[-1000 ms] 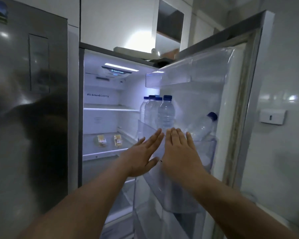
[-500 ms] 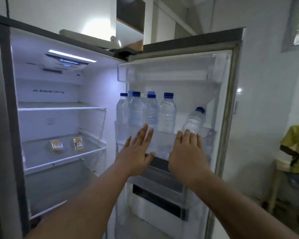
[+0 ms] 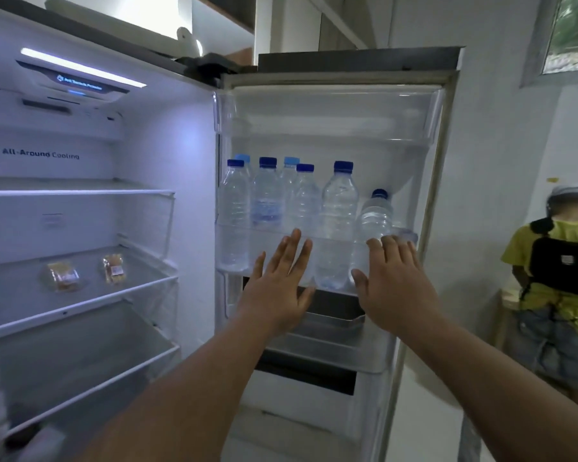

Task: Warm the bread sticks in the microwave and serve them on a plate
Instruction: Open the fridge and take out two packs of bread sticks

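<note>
Indoors, an open fridge (image 3: pixel 167 135) fills the left and centre of the frame, its door (image 3: pixel 331 105) swung wide against a pale wall (image 3: pixel 494 161), with a window (image 3: pixel 571 31) at upper right. On the middle glass shelf (image 3: pixel 80 305) at left lie two clear packets of bread sticks (image 3: pixel 62 276), side by side but apart, each with a small label too blurred to read; which way their long axes run cannot be told. Printed on the back wall: "All-Around Cooling" (image 3: pixel 40 153). Water bottles (image 3: pixel 337 225) with blue caps stand upright in the door bin (image 3: pixel 227 251). Both hands are flat and empty, fingers spread: the left hand (image 3: pixel 277 285) and the right hand (image 3: pixel 394 281) sit before the bin. A person in yellow (image 3: pixel 561 281) stands at far right.
</note>
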